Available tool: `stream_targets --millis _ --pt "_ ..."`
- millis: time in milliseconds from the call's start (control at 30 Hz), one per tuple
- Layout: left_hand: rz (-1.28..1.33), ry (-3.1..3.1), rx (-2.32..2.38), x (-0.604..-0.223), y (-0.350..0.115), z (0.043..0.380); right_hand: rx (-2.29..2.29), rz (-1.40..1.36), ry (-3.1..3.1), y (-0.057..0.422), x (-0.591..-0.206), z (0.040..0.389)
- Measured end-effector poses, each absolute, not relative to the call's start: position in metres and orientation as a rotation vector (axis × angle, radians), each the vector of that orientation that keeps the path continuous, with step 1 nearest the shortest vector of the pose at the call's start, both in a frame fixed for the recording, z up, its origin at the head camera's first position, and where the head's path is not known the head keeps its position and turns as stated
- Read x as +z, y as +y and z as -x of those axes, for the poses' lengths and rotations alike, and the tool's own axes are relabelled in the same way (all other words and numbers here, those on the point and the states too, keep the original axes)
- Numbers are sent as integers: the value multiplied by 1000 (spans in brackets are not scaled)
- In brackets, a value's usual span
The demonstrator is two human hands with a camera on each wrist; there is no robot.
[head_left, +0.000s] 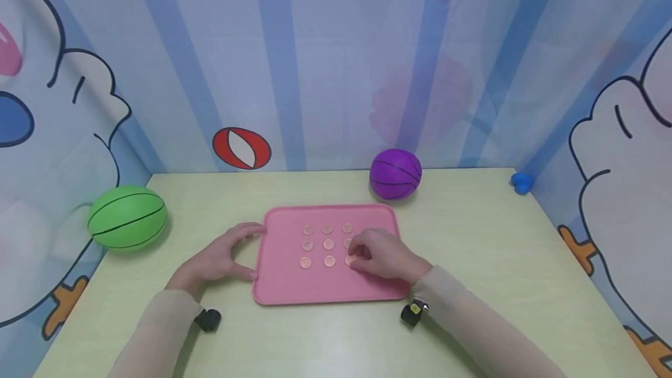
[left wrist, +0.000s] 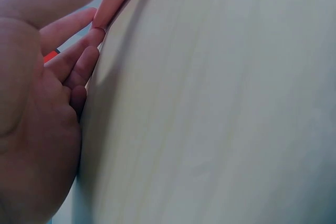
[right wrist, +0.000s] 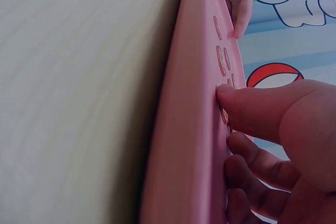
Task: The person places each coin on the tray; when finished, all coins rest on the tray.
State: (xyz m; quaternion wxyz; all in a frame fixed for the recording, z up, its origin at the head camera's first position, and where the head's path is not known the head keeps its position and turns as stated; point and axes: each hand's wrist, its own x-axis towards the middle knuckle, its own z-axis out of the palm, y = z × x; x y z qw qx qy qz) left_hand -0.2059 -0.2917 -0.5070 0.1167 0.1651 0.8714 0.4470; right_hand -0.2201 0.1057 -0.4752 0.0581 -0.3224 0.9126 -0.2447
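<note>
A pink tray (head_left: 294, 287) lies flat on the table, with several copper-coloured coins (head_left: 329, 244) set out in a neat grid on it. My right hand (head_left: 385, 254) is over the tray's right part, its thumb and fingertips closed about the coin at the near right corner (head_left: 350, 260). That coin is partly covered; the right wrist view shows the thumb (right wrist: 252, 103) touching the tray beside it. At the tray's left edge, my left hand (head_left: 217, 255) rests with thumb and fingers spread, touching the rim. In the left wrist view its fingers (left wrist: 81, 66) are loosely bent.
A green ball (head_left: 128, 218) sits at the table's left side. Behind the tray stands a purple ball (head_left: 395, 174), near the back edge. A small blue object (head_left: 522, 182) is at the far right corner. Printed cloth walls (head_left: 336, 63) enclose the table.
</note>
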Motion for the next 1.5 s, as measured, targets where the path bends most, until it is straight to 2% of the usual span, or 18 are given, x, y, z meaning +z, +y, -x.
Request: stream_targets --millis 367,700,1067,1500 --pt "-490 2542 1327 -506 -291 205 -825 970 2710 121 -472 226" --pt "-493 2553 1309 -508 -292 206 -935 891 2680 175 -456 235" --pt "-499 2561 1301 -509 -292 206 -867 830 2702 224 -463 229" --pt "-526 2538 1337 -510 -292 205 -833 862 2636 240 -472 220"
